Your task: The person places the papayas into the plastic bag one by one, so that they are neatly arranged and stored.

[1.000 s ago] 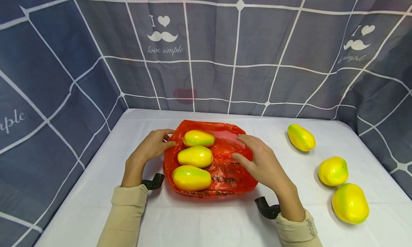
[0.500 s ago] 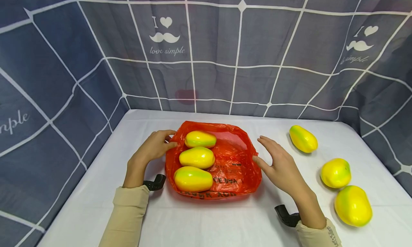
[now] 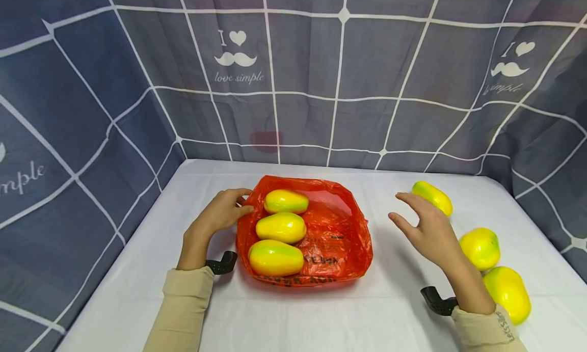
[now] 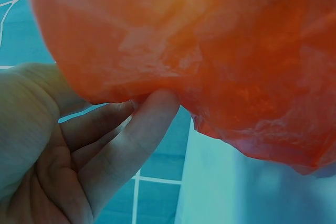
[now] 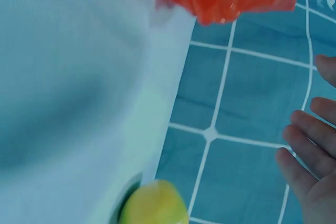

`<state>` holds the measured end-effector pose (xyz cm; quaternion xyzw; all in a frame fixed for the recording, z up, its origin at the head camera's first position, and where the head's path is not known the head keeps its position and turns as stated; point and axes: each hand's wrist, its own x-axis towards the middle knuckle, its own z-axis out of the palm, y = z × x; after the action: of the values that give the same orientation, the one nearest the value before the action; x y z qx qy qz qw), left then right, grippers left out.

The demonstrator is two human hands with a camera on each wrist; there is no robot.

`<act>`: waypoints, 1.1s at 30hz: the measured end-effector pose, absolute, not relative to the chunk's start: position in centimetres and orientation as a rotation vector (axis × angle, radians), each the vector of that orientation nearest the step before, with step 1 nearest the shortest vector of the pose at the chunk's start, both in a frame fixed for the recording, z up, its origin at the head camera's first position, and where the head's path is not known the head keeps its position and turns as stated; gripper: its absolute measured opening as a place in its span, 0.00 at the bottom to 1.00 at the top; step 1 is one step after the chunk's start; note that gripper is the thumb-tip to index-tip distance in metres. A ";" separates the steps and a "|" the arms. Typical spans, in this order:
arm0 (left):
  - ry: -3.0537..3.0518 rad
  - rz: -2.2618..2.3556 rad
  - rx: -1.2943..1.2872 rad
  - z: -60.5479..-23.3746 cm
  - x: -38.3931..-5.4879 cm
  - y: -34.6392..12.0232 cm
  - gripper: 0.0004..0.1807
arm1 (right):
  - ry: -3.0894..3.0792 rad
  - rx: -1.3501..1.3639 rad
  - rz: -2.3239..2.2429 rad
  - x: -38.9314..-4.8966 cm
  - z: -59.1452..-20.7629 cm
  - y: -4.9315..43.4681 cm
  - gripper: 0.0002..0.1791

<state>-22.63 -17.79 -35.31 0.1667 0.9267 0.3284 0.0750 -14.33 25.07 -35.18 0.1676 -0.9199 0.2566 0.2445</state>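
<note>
- A white cloth-covered table (image 3: 321, 316) lies beneath both hands; beyond them hangs a grey curtain (image 3: 302, 51) with a white grid, which also runs down the left side.
- On the curtain beyond the left hand (image 3: 217, 209): "I", a heart, a moustache and "love simple". Beyond the right hand (image 3: 428, 232) the print repeats, partly lost in folds.
- Dark lettering on the red plastic bag (image 3: 337, 247) is too creased to read.
- The bag sits open just right of the left hand, thin and crinkled; thumb and fingers pinch its edge.
- Inside, nearest that hand, three glossy yellow-green oblong fruits (image 3: 281, 228) lie in a row.
- The right hand hovers, fingers apart, holding nothing; three loose fruits (image 3: 480, 248) lie beyond and to its right.
</note>
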 end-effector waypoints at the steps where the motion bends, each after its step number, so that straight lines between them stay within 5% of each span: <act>1: 2.780 0.987 0.503 -35.4 -22.6 -17.8 0.24 | -2.500 0.450 0.701 -14.5 -35.2 25.4 0.24; 11: 2.795 0.997 0.561 -35.6 -22.9 -17.9 0.22 | -2.554 0.305 0.732 -16.1 -35.9 28.5 0.22; 33: 2.815 0.980 0.537 -35.6 -22.6 -17.9 0.22 | -2.795 0.174 0.670 -19.6 -36.8 33.7 0.35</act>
<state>-22.61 -17.88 -35.57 0.1769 0.9280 0.3229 0.0563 -19.56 33.69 -36.78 0.0598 -0.9624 0.2306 0.1307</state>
